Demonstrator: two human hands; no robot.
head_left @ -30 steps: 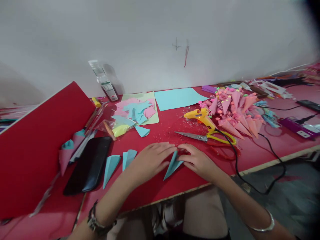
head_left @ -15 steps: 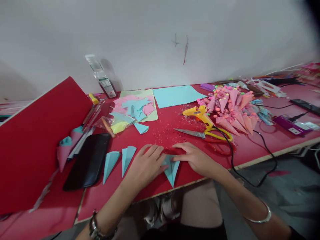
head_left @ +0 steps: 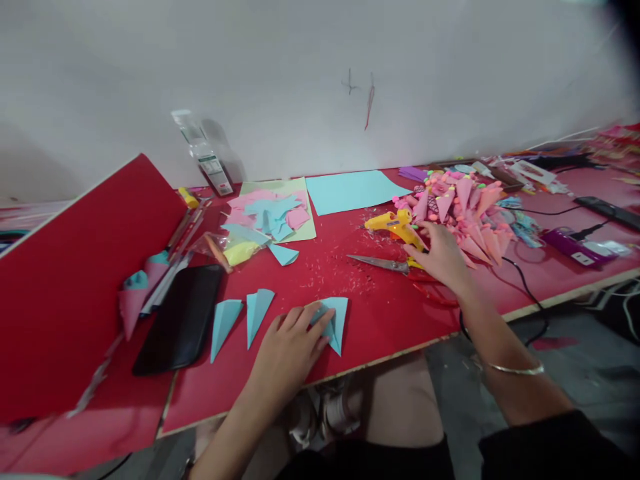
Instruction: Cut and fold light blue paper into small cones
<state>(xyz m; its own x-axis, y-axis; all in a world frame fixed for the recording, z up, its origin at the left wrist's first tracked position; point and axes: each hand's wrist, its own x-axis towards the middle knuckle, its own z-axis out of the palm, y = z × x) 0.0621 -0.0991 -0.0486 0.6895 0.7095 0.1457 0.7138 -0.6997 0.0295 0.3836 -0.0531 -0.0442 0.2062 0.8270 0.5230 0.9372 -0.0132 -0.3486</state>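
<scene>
My left hand (head_left: 296, 333) lies on a folded light-blue paper piece (head_left: 340, 319) near the table's front edge, pressing it with outstretched fingertips. The piece narrows to a point towards me, and the fingers hide its left part. My right hand (head_left: 443, 257) is at the handle of a yellow glue gun (head_left: 395, 223). Its thumb and forefinger are apart, one on each side of the handle; firm contact cannot be made out. The scissors (head_left: 380, 263) lie just below the gun, their handles partly behind my right hand. Two more folded blue paper pieces (head_left: 227, 325) lie left of my left hand.
A black phone-like slab (head_left: 177, 320) and a leaning red board (head_left: 90, 287) are on the left. Paper scraps (head_left: 273, 213), a blue sheet (head_left: 355, 192) and a bottle (head_left: 215, 170) stand or lie by the wall. Pink paper cones (head_left: 465, 207) are heaped at right. A cable (head_left: 525, 280) hangs over the edge.
My right hand has left the blue paper and moved right and away from me to the glue gun. My left hand stays on the paper, whose right flap now lies uncovered.
</scene>
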